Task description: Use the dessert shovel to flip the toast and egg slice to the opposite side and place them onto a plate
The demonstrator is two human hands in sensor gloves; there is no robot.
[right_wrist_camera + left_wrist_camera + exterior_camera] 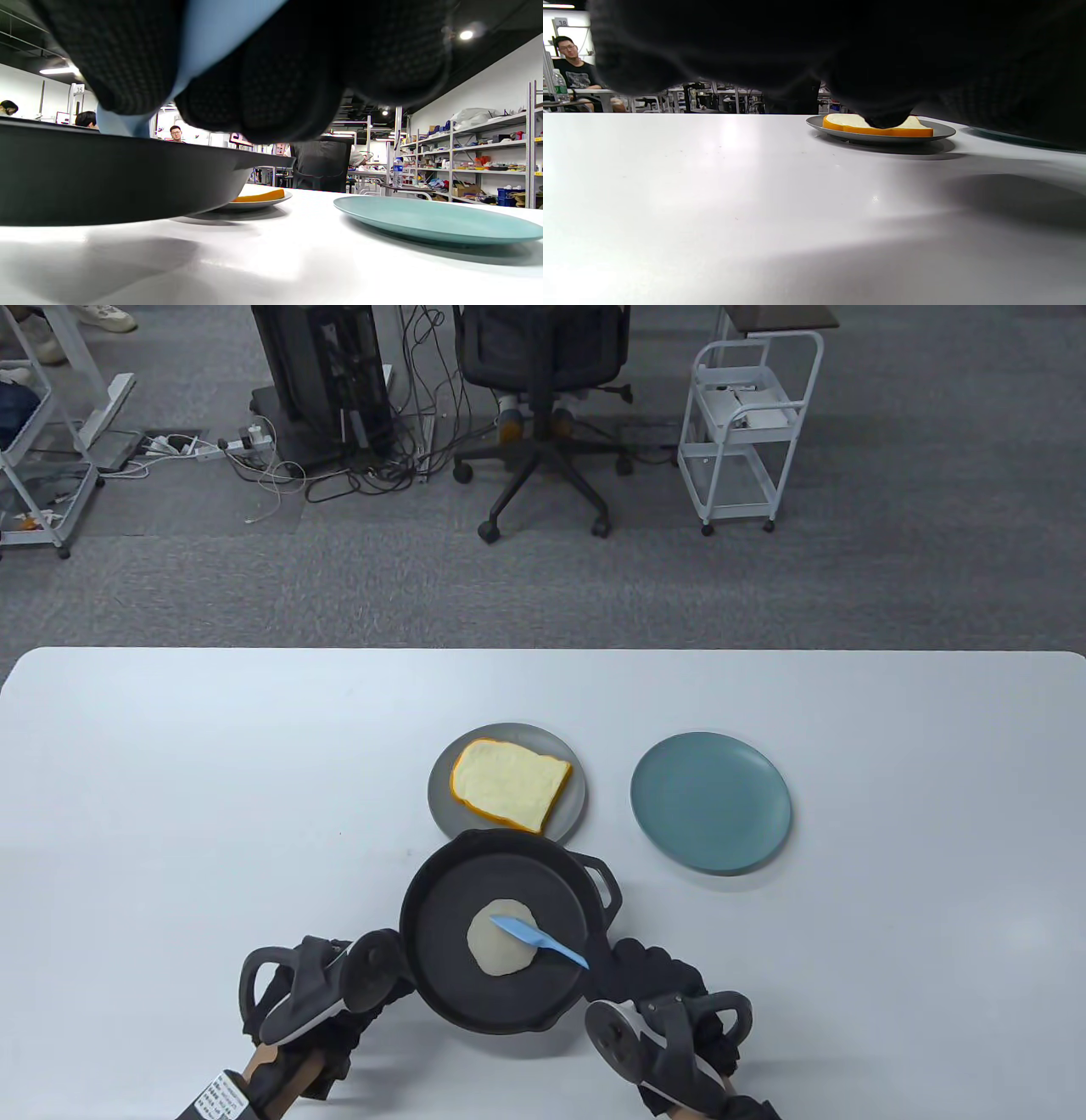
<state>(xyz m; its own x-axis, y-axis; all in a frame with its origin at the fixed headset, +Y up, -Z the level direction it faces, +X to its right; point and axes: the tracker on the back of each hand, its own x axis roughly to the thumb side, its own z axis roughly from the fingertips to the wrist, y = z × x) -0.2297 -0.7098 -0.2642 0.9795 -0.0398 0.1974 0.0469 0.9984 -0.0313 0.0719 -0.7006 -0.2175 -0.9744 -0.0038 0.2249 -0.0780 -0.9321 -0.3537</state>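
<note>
A black pan (441, 984) sits near the table's front edge, with a pale round egg slice (496, 954) lying in it. The blue dessert shovel (543, 942) rests with its blade on the egg. My right hand (632, 971) grips the shovel's handle (212, 38) at the pan's right rim. At the pan's left rim my left hand (382, 971) curls round the pan's handle, which stays hidden under the glove. The toast (509, 785) lies on a grey plate (441, 802) just behind the pan. A teal plate (711, 802) to the right holds nothing.
The pan's small helper handle (607, 884) points toward the teal plate (437, 220). The pan's wall (127, 182) fills the left of the right wrist view. White table (212, 814) stretches left and right of the dishes. An office chair (543, 407) and cart (747, 432) stand beyond.
</note>
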